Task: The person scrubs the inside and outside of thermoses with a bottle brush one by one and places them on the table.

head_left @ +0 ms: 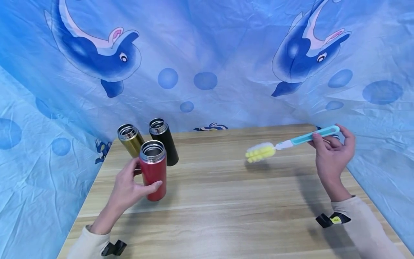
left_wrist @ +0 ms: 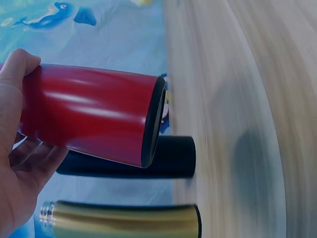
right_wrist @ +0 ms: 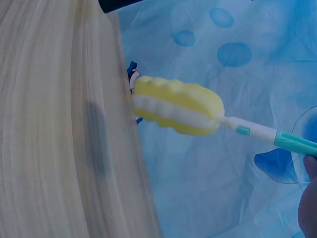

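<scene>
My left hand (head_left: pixel 129 185) grips a red thermos bottle (head_left: pixel 157 185) round its body; its steel mouth is uncapped. In the left wrist view the red bottle's dark base hangs clear of the wood. At the right, my right hand (head_left: pixel 334 154) pinches the teal handle of a bottle brush (head_left: pixel 300 139). Its yellow and white sponge head (right_wrist: pixel 173 106) points left and is raised over the table. Behind the red bottle stand a gold thermos bottle (head_left: pixel 132 144) and a black thermos bottle (head_left: pixel 169 145), both uncapped and upright.
The wooden table (head_left: pixel 223 201) carries the two standing bottles at its back left. A blue cloth (head_left: pixel 233 46) with dolphins and bubbles hangs behind the table and along both sides. Black bands (head_left: pixel 333 219) sit at both cuffs.
</scene>
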### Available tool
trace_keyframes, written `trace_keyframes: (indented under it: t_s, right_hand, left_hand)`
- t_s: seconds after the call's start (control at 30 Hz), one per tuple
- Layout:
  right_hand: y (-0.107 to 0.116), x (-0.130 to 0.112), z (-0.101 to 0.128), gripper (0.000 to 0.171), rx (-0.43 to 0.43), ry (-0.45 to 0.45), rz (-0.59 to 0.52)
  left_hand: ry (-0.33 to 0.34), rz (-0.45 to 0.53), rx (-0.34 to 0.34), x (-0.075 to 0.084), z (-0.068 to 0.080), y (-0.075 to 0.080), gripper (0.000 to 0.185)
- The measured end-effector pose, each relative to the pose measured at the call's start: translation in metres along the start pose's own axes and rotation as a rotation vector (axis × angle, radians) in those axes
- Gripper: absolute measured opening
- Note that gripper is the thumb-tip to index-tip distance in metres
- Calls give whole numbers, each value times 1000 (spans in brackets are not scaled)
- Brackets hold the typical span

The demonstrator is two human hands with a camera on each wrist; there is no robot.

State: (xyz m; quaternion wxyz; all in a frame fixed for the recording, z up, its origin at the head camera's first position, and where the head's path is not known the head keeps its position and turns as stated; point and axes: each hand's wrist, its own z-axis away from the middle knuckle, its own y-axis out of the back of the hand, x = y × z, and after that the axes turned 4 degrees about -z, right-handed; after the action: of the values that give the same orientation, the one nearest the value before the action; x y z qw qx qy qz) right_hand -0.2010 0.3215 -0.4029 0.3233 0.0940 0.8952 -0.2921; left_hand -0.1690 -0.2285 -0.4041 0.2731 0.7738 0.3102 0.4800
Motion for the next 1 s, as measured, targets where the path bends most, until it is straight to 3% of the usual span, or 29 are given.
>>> trace_keyframes:
  t_s: [0.2, 0.63, 1.0]
  right_hand:
    - [-7, -2, -1, 59, -34, -23, -83]
    - [-19, -3, -6, 50, -85, 14, -70]
    - [-42, -23, -18, 46, -190, 103, -32]
  left_hand:
    - [-16, 43, -25, 6, -7, -14, 77]
    - [-18, 135, -104, 25, -14, -40, 77]
    - [-20, 225, -104, 42, -24, -59, 77]
